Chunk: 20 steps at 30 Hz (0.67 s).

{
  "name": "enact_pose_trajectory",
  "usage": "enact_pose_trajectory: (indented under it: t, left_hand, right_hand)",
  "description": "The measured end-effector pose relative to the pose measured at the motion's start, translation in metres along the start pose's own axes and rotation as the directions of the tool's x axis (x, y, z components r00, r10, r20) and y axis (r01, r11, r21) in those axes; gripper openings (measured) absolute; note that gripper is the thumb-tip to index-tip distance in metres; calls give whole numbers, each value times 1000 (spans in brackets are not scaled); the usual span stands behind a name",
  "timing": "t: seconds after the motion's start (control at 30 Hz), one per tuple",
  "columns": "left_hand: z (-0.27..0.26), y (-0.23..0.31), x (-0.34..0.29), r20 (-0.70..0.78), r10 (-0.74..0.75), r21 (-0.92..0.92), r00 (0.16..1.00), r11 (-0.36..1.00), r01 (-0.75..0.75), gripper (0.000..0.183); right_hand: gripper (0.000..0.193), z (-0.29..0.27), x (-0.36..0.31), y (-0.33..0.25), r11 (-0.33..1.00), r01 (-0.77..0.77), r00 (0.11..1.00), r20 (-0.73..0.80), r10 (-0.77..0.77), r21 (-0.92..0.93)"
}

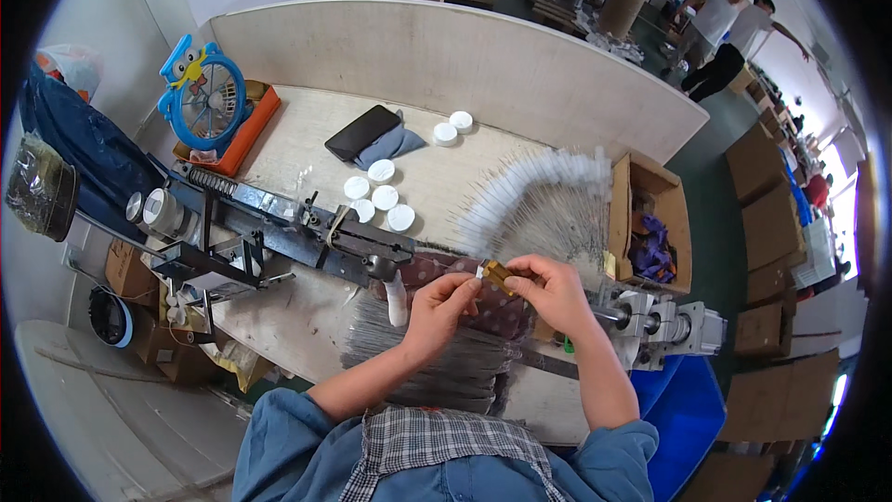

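Observation:
Above the machine bench, my two hands meet over a brown dotted cloth (423,271). My right hand (556,296) is closed in a pinch on a small brass-coloured block (498,273). At its left end sits a small white piece (480,271), which the pinched thumb and fingers of my left hand (437,318) touch. A thick layer of thin grey wires (418,367) lies beneath my left wrist. Beyond my right hand, thin wire stems with white ends (544,172) fan out in an arc.
A metal machine with a lever (381,267) runs across the bench, with a motor end (683,323) at right. Farther back lie a dark phone (362,133) and several round white containers (382,172). A blue fan (206,98) and a cardboard box (683,214) flank them.

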<state>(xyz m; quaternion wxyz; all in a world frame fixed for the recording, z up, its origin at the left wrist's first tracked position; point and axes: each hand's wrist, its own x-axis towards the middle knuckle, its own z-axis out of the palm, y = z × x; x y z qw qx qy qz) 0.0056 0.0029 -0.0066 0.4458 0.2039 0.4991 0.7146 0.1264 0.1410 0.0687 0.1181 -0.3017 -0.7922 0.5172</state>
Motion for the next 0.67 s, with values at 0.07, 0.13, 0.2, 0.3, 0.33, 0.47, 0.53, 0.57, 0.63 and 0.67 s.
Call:
enact_pose_trajectory:
  t: [0.07,0.13,0.2,0.3,0.33,0.47,0.53,0.57,0.63,0.67]
  left_hand:
    - [3,-4,2,1,-9,8,1000,1000,9,20]
    - [8,-3,5,1,-14,7,1000,1000,14,19]
    - [12,-3,9,-9,-34,2,999,999,34,19]
    - [8,12,2,-159,-61,-2,985,998,62,19]
    - [4,13,1,-160,-54,2,986,998,55,19]
    - [-17,14,-1,-320,50,-138,946,985,-99,17]
    - [-16,14,-4,-285,-64,-216,956,976,1,16]
    - [-17,15,-6,-278,-88,-238,956,971,20,17]
    - [-19,16,-2,-262,-85,-234,961,972,22,18]
    - [-21,15,-4,-255,-91,-229,963,973,31,20]
  right_hand:
    - [22,-6,1,-1,999,-39,997,64,37,24]
    - [21,-9,2,11,980,-21,996,84,5,196]
    - [20,-10,2,17,933,-9,994,108,-32,360]
    - [20,-11,0,9,977,57,990,113,-81,204]
    - [19,-13,0,-1,986,166,982,93,-162,-28]
    - [14,16,21,-20,812,396,880,-76,-469,-429]
    - [11,38,38,-21,786,381,861,-122,-493,-486]
    - [11,50,45,-19,768,380,864,-99,-494,-516]
    - [13,62,51,-17,772,379,887,-37,-460,-510]
    - [13,64,47,-22,798,373,898,-33,-439,-473]
